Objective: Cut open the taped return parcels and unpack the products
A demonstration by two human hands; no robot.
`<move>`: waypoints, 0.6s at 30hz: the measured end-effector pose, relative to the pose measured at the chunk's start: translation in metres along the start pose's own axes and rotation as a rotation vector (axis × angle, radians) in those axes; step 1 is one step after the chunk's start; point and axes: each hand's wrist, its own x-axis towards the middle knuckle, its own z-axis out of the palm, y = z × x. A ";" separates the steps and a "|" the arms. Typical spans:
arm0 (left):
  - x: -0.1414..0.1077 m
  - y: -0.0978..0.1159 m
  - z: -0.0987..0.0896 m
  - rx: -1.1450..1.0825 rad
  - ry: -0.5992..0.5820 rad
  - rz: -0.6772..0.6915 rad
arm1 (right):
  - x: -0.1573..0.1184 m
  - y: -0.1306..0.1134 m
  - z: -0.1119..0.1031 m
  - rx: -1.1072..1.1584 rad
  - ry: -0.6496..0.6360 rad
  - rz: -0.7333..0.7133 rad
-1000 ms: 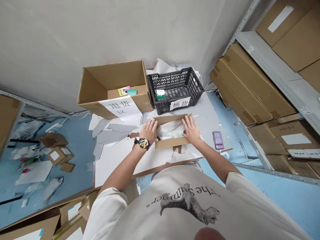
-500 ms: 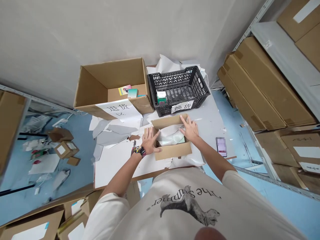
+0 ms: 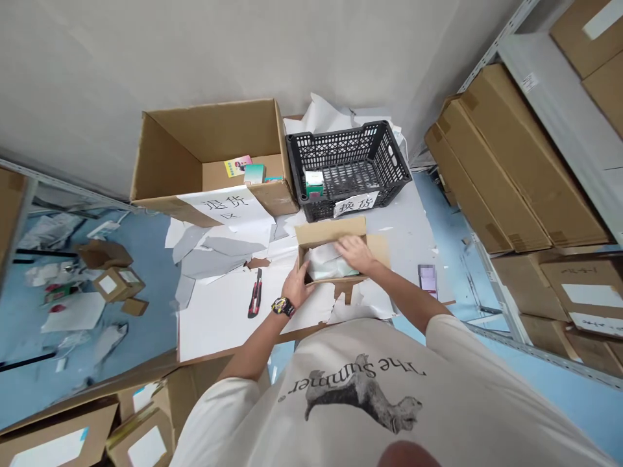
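A small open cardboard box [image 3: 331,230] stands on the counter [image 3: 214,327], near the middle of its front edge, with a white wrapped packet [image 3: 324,263] inside. The left hand [image 3: 296,285] grips the box's left front corner, fingers parted around the wall. The right hand [image 3: 356,253] is bent over the packet's right end; whether it pinches anything, one cannot tell. Left of the box lies a red-and-black cutter [image 3: 255,295]. A large carton [image 3: 228,133] occupies the back left corner, a black basket [image 3: 318,209] stands beside it, and a phone [image 3: 428,283] lies near the right edge.

Light falls bright and diffuse — shadows faint, edges stretched.
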 end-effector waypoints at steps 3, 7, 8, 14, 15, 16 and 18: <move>-0.004 -0.002 0.010 -0.025 0.061 0.012 | -0.005 -0.019 0.014 0.005 -0.200 0.056; -0.005 0.002 0.010 -0.032 0.080 0.001 | 0.003 -0.040 0.021 -0.044 -0.353 0.262; -0.007 0.005 0.008 -0.011 0.093 -0.007 | 0.006 -0.044 0.020 -0.043 -0.343 0.259; -0.023 0.031 -0.016 0.136 0.144 0.108 | 0.002 -0.048 -0.009 -0.076 -0.014 0.360; -0.023 0.035 -0.020 0.118 0.122 0.165 | -0.003 -0.044 -0.013 -0.104 0.088 0.396; -0.020 0.039 -0.023 0.097 0.089 0.208 | -0.008 -0.040 -0.016 -0.130 0.173 0.421; -0.006 0.045 -0.027 0.092 -0.003 0.238 | -0.020 -0.034 -0.017 -0.145 0.216 0.422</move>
